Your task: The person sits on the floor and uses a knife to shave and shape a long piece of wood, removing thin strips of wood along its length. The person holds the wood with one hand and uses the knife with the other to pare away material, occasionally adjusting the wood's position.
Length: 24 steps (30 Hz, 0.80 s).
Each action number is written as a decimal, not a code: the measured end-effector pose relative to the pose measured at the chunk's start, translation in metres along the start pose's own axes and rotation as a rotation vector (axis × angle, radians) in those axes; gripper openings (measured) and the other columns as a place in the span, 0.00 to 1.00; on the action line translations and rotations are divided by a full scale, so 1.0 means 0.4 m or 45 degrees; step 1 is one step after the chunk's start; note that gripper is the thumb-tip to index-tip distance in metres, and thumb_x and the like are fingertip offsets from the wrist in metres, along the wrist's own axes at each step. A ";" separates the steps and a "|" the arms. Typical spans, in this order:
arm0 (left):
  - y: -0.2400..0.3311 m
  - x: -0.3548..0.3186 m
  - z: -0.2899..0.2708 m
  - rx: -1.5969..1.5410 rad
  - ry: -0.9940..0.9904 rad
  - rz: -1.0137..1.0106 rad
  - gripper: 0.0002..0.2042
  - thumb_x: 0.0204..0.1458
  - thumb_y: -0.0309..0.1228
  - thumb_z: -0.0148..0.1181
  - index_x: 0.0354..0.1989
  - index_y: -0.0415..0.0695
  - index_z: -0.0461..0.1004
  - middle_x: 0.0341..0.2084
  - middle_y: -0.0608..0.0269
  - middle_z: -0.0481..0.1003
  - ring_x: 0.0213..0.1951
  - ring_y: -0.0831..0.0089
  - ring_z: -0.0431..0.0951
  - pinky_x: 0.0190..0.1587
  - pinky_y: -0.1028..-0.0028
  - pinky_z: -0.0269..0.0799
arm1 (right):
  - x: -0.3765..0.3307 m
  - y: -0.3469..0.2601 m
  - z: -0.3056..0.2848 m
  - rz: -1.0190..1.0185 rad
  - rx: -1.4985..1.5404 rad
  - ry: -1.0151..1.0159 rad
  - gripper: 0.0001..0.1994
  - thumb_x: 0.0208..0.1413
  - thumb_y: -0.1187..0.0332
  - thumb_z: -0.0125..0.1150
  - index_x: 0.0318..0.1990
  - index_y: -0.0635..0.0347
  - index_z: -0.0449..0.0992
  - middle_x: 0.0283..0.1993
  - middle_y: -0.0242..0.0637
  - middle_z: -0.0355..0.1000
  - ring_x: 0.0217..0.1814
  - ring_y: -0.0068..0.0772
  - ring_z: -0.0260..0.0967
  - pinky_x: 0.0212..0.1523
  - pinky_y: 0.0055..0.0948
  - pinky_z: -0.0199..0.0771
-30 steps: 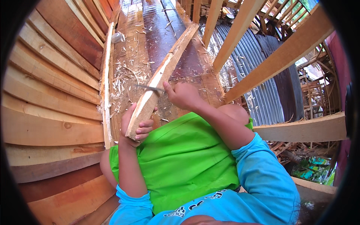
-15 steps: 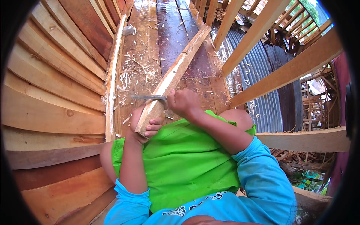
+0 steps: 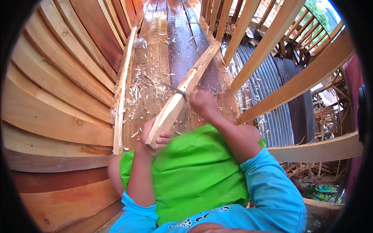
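Observation:
A long squared length of wood (image 3: 174, 104) slants away from me, its near end above my lap and its far end by the railing. Its upper edge is pale where bark or surface has been cut off. My left hand (image 3: 146, 135) is wrapped round the near end from below, fingers showing on the right side. In my closed right hand (image 3: 203, 102) is a knife, whose handle the fingers hide. The thin dark knife blade (image 3: 175, 89) lies across the wood around its middle, its tip pointing out to the left.
Another rough-edged strip of wood (image 3: 121, 93) lies along the plank wall (image 3: 58, 112) on the left. Shavings (image 3: 136, 90) litter the plank floor (image 3: 154, 46), and a small clear container (image 3: 138, 42) stands near the wall. Wooden railing posts (image 3: 268, 46) rise on the right, with corrugated metal sheets (image 3: 268, 89) beyond.
My right hand has moved the knife forward along the wood, away from my left hand, and the blade has turned with its tip farther off. My left hand keeps its hold.

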<state>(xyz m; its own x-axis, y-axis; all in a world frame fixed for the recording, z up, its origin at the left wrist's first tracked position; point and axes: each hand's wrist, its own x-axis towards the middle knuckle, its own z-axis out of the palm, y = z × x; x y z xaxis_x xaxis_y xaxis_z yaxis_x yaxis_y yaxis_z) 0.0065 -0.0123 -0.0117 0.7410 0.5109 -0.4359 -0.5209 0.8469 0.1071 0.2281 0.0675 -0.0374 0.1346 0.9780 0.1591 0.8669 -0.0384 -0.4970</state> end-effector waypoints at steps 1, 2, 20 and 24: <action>-0.005 -0.006 -0.006 0.029 0.016 0.004 0.28 0.62 0.50 0.34 0.55 0.37 0.65 0.14 0.66 0.61 0.10 0.78 0.58 0.07 0.79 0.52 | -0.035 -0.023 0.007 -0.051 -0.009 -0.093 0.25 0.57 0.55 0.40 0.21 0.64 0.78 0.22 0.55 0.73 0.26 0.61 0.73 0.33 0.54 0.74; -0.005 -0.004 -0.013 0.058 0.021 0.013 0.28 0.62 0.50 0.34 0.55 0.37 0.65 0.15 0.66 0.61 0.10 0.78 0.58 0.07 0.79 0.51 | -0.063 -0.054 -0.004 -0.111 -0.028 -0.180 0.25 0.57 0.55 0.40 0.21 0.64 0.78 0.23 0.54 0.74 0.27 0.61 0.73 0.34 0.54 0.74; -0.006 0.009 -0.012 0.161 -0.040 0.017 0.28 0.62 0.51 0.31 0.54 0.40 0.66 0.15 0.68 0.61 0.10 0.79 0.57 0.08 0.79 0.53 | 0.049 0.059 0.042 -0.316 -0.083 0.095 0.26 0.58 0.56 0.41 0.16 0.63 0.76 0.17 0.54 0.71 0.21 0.57 0.72 0.27 0.53 0.74; 0.016 -0.006 -0.011 0.076 0.008 -0.046 0.28 0.62 0.51 0.32 0.54 0.40 0.66 0.14 0.68 0.60 0.09 0.79 0.57 0.08 0.78 0.52 | 0.007 -0.011 0.007 -0.275 -0.137 -0.007 0.25 0.57 0.57 0.41 0.14 0.62 0.74 0.13 0.51 0.68 0.18 0.55 0.71 0.24 0.51 0.73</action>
<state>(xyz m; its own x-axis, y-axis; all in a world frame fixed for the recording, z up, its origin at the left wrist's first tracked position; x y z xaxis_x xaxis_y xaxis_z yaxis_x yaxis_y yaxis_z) -0.0007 -0.0087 -0.0139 0.7561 0.4792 -0.4456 -0.4678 0.8720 0.1441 0.2232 0.0711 -0.0373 -0.0619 0.9671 0.2469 0.9213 0.1505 -0.3585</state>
